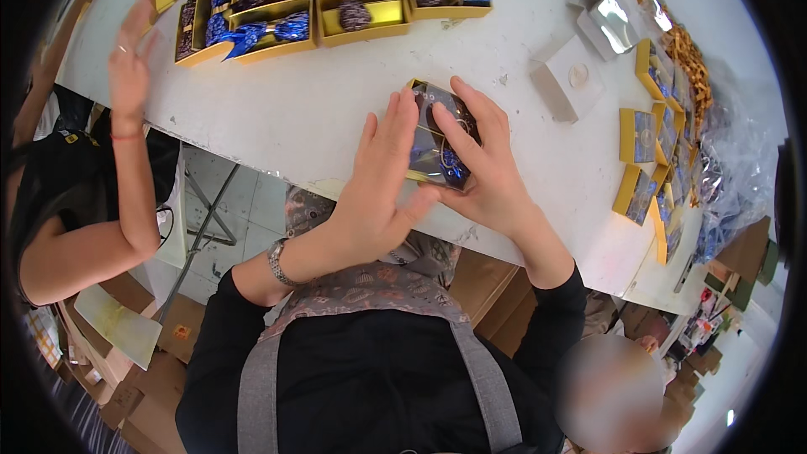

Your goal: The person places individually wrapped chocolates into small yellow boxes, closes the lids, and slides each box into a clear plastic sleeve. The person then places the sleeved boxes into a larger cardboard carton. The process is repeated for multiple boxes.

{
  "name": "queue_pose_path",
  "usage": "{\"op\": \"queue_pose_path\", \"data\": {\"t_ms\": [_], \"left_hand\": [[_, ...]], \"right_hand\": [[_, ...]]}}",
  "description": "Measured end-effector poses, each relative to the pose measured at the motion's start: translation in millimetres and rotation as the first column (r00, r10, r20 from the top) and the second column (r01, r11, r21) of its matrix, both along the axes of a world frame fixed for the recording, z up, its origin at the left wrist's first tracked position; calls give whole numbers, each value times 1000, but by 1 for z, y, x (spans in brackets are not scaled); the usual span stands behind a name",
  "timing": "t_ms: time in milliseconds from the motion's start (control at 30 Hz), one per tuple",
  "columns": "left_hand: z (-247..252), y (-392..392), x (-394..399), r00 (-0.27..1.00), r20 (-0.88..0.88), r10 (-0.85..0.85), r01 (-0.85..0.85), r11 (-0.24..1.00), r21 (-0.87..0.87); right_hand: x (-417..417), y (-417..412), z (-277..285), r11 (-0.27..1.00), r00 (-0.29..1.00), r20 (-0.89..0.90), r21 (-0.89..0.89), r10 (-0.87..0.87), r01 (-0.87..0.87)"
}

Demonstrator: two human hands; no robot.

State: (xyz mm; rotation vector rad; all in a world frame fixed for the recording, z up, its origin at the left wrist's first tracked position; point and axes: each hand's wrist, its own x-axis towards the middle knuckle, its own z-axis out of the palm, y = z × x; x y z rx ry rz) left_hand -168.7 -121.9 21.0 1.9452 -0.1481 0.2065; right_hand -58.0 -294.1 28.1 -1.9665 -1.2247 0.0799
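Note:
A small gold box with a clear, printed lid (435,139) lies between my hands near the table's front edge, with blue and dark patterned fabric showing inside. My left hand (384,183) is held flat along the box's left side, fingers straight and thumb apart. From the right, my right hand (485,157) grips the box, its thumb at the near edge and its fingers over the top and far side. Whether my left palm presses on the box cannot be told.
Gold trays with bow ties (271,28) stand at the back left. At right are a white box (567,79), a shiny silver stack (608,25), several filled gold boxes (637,135) and clear plastic bags (734,164). A co-worker's hand (129,75) is over the table at left.

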Motion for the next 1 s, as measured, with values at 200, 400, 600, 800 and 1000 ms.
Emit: {"op": "queue_pose_path", "data": {"t_ms": [200, 400, 600, 800, 1000], "left_hand": [[-8, 5, 2, 998, -43, 47, -45, 999, 28], [-4, 32, 22, 995, 80, -53, 22, 937, 349], [2, 48, 40, 963, 81, -258, 188, 853, 487], [-9, 42, 42, 962, 198, -189, 103, 920, 379], [-9, 44, 44, 959, 204, -194, 113, 929, 352]], "right_hand": [[2, -1, -6, 1000, 1000, 11, 5, 15, -15], [6, -7, 1, 995, 997, 73, -95, -23, 30], [-40, -22, -4, 971, 896, -380, -25, -231, 239], [-57, 0, -12, 931, 860, -408, 56, -307, 360], [-54, -9, -19, 943, 925, -188, -14, -330, 334]]}}
